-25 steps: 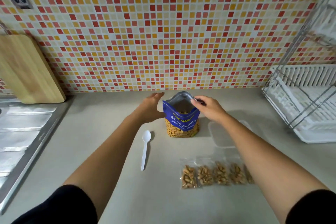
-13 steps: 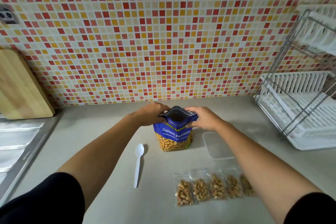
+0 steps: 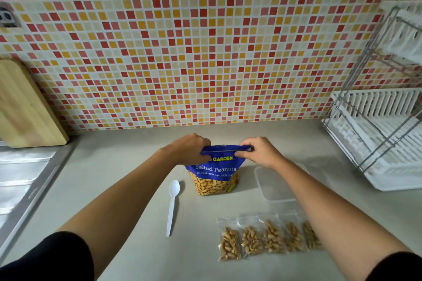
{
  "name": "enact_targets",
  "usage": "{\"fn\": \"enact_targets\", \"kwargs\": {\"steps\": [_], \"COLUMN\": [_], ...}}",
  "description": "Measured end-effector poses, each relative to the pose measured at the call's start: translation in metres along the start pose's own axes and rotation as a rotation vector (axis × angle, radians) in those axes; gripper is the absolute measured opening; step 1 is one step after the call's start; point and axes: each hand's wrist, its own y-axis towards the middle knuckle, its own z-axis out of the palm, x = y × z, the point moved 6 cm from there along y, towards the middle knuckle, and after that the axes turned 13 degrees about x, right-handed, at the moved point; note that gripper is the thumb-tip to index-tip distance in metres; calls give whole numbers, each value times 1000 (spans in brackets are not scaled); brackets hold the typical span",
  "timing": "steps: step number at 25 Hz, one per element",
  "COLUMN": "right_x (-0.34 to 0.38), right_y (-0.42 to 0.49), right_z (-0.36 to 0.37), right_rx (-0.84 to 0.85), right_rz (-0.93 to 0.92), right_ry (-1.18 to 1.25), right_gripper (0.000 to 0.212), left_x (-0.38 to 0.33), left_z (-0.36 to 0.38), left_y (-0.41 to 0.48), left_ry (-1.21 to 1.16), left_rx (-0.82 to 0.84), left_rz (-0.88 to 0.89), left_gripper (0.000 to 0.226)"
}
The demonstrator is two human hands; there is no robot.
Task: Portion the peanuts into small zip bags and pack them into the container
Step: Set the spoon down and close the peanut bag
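Observation:
A blue "Salted Peanuts" pouch (image 3: 215,171) stands upright on the counter, its clear lower part full of nuts. My left hand (image 3: 190,149) pinches the pouch's top left corner and my right hand (image 3: 260,153) pinches the top right corner; the mouth is pressed flat. Several small zip bags of peanuts (image 3: 267,238) lie in a row near the front, partly under my right forearm. A clear plastic container (image 3: 272,186) sits right of the pouch, half hidden by that arm. A white plastic spoon (image 3: 172,205) lies left of the pouch.
A white dish rack (image 3: 379,141) with a wire frame fills the right side. A wooden cutting board (image 3: 25,107) leans on the tiled wall at the left, above a steel sink drainboard (image 3: 25,180).
The pouch's mouth was open a second ago; both hands have since closed on its top and pressed it flat. The camera has shifted closer and tilted slightly.

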Motion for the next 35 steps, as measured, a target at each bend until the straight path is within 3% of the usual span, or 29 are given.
{"fn": "enact_targets", "kwargs": {"steps": [12,17,21,35], "right_x": [-4,-3,-4,-2], "right_y": [-5,-6,-4,-3], "right_z": [-6,-6,-5,-8], "right_rx": [2,-15,-58,-61], "right_rz": [-5,-1,21,-8], "right_ry": [-8,-42,-86,-111], "right_gripper": [20,17,16,18], "left_x": [-40,-58,-64,-11], "left_z": [-4,-6,-3,6], "left_y": [22,32,43,-1], "left_ry": [-22,-57,16,200], "left_rx": [-125,-195,-221,-511], "left_rz": [-20,52,-6,15], "left_gripper": [27,25,20,32]}}
